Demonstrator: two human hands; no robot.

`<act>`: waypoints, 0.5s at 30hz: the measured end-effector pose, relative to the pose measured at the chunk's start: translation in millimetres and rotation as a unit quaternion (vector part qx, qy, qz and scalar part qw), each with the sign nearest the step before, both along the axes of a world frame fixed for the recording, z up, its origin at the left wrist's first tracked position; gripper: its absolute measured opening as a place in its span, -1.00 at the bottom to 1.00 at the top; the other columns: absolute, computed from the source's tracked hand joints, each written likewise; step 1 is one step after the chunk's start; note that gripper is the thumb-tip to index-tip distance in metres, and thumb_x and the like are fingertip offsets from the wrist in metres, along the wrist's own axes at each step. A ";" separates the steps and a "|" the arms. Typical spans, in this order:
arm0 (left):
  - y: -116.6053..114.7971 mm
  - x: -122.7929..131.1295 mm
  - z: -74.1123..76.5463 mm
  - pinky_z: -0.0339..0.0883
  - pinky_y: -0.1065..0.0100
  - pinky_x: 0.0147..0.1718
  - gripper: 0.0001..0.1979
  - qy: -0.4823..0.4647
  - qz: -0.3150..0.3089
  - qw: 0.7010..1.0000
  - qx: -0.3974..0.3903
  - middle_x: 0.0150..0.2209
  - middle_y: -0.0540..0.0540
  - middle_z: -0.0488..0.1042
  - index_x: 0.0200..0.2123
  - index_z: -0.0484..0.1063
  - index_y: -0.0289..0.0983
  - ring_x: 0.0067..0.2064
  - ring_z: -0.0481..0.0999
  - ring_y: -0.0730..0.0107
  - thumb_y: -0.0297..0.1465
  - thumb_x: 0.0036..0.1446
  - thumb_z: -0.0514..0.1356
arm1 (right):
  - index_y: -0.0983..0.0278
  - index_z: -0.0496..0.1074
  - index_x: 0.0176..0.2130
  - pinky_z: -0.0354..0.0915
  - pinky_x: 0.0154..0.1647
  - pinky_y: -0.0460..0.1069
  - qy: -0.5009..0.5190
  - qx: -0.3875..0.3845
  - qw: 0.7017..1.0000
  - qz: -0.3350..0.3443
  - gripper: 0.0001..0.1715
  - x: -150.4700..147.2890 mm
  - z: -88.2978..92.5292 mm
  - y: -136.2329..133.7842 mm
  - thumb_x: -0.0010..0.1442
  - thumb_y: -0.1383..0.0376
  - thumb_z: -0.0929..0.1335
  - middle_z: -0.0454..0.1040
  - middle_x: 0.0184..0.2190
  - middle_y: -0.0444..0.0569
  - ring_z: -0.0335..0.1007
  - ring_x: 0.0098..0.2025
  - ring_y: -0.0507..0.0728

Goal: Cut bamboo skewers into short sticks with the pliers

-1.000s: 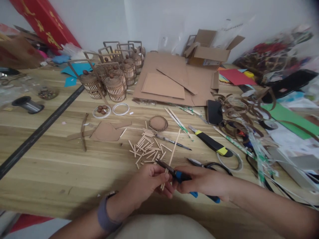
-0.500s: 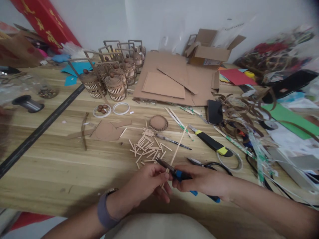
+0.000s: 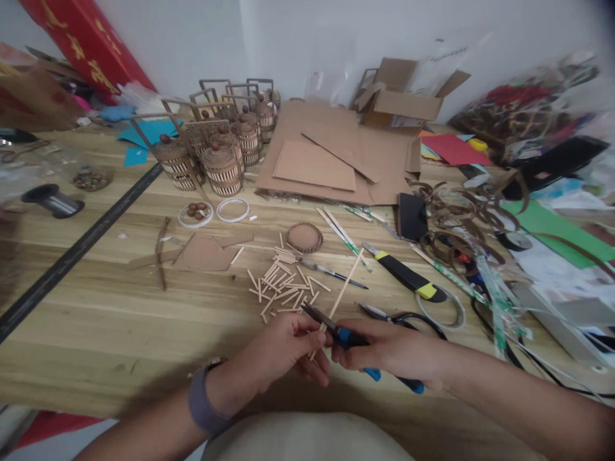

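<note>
Between the thumb and fingers of my left hand [image 3: 293,346] is a thin wooden stick [image 3: 348,279], slanting up to the right; a short piece beside it shows below the thumb. My right hand [image 3: 391,346] is wrapped round blue-and-black-handled pliers [image 3: 354,339]. The dark jaws point up-left and lie across the stick near my left fingertips; whether they touch it I cannot tell. Just beyond my left hand lies a loose pile of short cut sticks [image 3: 283,282]. Behind the pile sits a round cardboard disc with a brown notched rim [image 3: 305,237].
A yellow-black utility knife [image 3: 406,272], scissors [image 3: 379,313] and a tape roll [image 3: 454,310] lie right of my hands. Small lidded baskets [image 3: 221,169] stand at the back left, beside cardboard sheets [image 3: 312,168]. Coiled brown strips [image 3: 446,205] and a phone [image 3: 412,216] lie to the right.
The stick's upper end has tipped slightly to the right. Both hands and the pliers stay almost in place.
</note>
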State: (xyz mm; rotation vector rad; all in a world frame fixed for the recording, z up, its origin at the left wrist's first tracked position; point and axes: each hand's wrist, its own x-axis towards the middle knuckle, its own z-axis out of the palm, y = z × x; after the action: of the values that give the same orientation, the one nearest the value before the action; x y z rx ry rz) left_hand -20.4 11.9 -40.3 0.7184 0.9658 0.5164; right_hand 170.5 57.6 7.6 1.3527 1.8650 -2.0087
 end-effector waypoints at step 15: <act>0.4 3.6 5.9 0.28 0.46 -0.57 -0.50 0.006 0.003 1.000 0.000 -0.57 0.04 0.46 -0.42 0.41 -0.30 -0.61 0.48 0.50 0.04 -0.13 0.32 | 0.27 0.37 -0.38 0.14 -0.44 -0.09 0.008 0.031 0.999 0.037 -0.86 0.6 -9.3 0.6 -0.02 0.26 0.31 0.28 -0.48 -0.17 0.17 -0.42 0.02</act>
State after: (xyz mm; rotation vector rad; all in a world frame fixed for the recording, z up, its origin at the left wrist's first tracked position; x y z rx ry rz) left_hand -16.8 12.3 -34.5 0.7199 0.9784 0.5186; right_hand 171.0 58.2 -1.6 1.2654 1.9688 -1.9487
